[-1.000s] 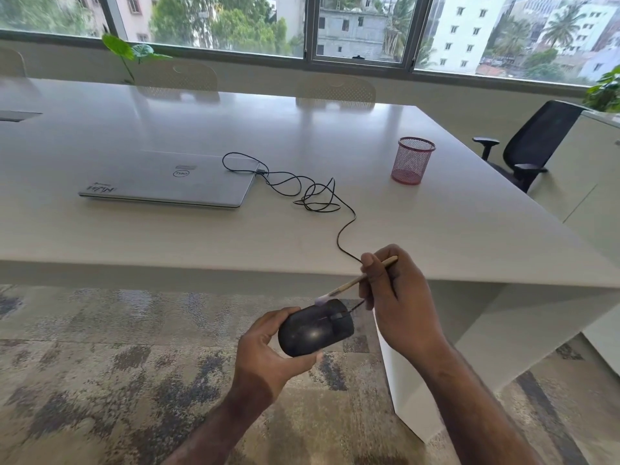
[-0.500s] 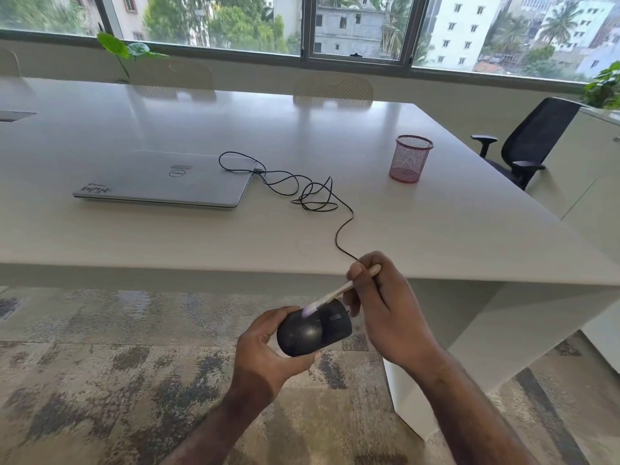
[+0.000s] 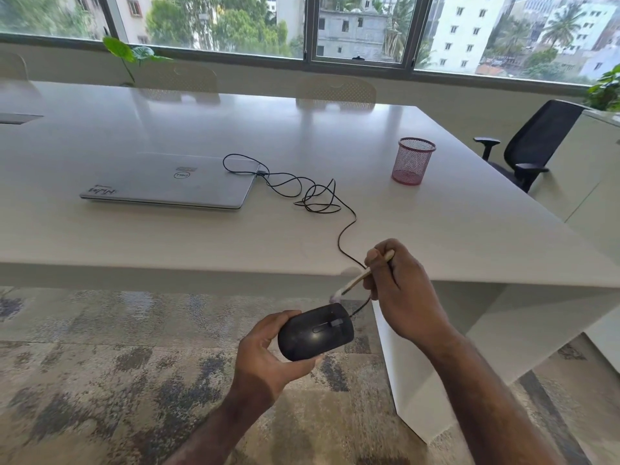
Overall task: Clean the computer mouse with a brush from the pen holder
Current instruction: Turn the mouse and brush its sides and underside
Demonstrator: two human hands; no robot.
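Two hands: left (image 3: 265,357) grips mouse (image 3: 315,332); right (image 3: 399,293) pinches brush (image 3: 360,280) just above.

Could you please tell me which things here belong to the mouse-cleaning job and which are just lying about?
Job:
mouse, held by left hand
brush, held by right hand
pen holder

Lying about:
laptop
office chair
plant

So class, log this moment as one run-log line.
left hand: holds black mouse | right hand: holds brush | bristles: just above mouse front | pen holder: on table
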